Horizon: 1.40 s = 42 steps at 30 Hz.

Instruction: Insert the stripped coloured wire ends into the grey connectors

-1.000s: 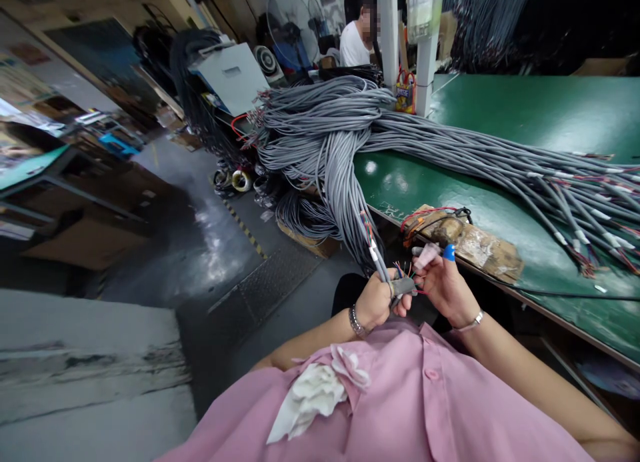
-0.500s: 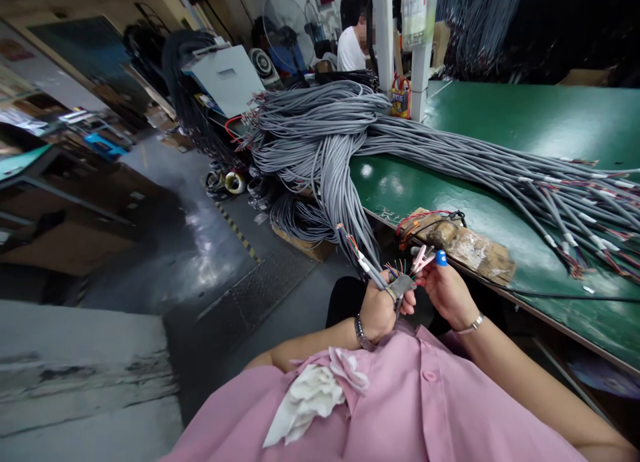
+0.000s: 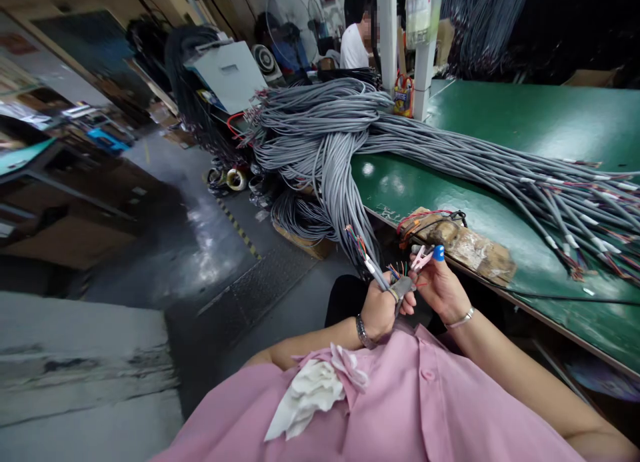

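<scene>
My left hand (image 3: 381, 310) is wrapped round grey cables (image 3: 379, 276) whose stripped ends show thin coloured wires. A dull grey piece (image 3: 403, 288) lies across the cables at its fingers; I cannot make out what it is. Close on the right, my right hand (image 3: 440, 289) pinches a pale pink clip (image 3: 422, 258) near the fanned-out wires. A blue cover (image 3: 439, 253) sits on the right thumb or a finger; which one is unclear. Both hands are in front of my pink shirt, just short of the table edge.
A thick bundle of grey cables (image 3: 345, 125) drapes over the green table (image 3: 530, 125) and hangs off its edge. A wooden block (image 3: 480, 252) with red and black leads lies at the near edge. Behind stand a white post (image 3: 388, 42), a fan (image 3: 290, 32) and a seated person (image 3: 354, 47).
My right hand and the pink clip have shifted slightly left, nearer the wires. A thin red wire now shows by the right fingers. The left hand's hold is unchanged.
</scene>
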Each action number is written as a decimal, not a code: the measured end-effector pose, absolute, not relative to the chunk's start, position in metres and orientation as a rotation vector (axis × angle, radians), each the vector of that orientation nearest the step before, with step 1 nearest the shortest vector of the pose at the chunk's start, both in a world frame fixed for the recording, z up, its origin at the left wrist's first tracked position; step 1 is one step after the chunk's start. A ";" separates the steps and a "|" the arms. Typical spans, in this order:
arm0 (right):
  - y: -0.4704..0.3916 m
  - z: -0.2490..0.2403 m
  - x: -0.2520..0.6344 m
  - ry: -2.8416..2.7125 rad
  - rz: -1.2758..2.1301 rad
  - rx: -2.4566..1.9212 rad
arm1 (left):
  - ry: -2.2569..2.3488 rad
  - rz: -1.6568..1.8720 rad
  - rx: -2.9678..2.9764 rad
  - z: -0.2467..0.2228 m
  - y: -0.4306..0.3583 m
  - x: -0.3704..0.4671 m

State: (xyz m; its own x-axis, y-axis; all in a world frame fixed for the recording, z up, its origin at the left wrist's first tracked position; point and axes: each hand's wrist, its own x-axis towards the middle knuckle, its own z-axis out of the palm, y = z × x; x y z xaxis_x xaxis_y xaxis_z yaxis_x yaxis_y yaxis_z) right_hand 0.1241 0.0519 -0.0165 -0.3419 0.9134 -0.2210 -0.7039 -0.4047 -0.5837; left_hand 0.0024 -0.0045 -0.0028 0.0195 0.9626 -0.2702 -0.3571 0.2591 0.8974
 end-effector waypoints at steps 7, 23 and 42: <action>0.046 -0.018 0.135 -0.513 1.987 -0.593 | 1.048 1.220 0.727 -0.001 -0.012 -0.005; 0.044 -0.027 0.133 -0.849 1.432 -1.001 | 1.126 1.298 0.861 -0.002 -0.002 -0.003; 0.037 -0.023 0.150 -0.838 2.046 -0.788 | 1.166 1.145 0.991 -0.009 -0.012 -0.016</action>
State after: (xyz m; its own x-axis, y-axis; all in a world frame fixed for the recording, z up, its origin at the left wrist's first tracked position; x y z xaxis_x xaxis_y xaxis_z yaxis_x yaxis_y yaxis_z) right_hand 0.1505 0.0372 -0.0233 -0.5088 0.8258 -0.2432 -0.4182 -0.4840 -0.7687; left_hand -0.0161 -0.0116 -0.0093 0.0250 0.9868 -0.1603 -0.1429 0.1622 0.9764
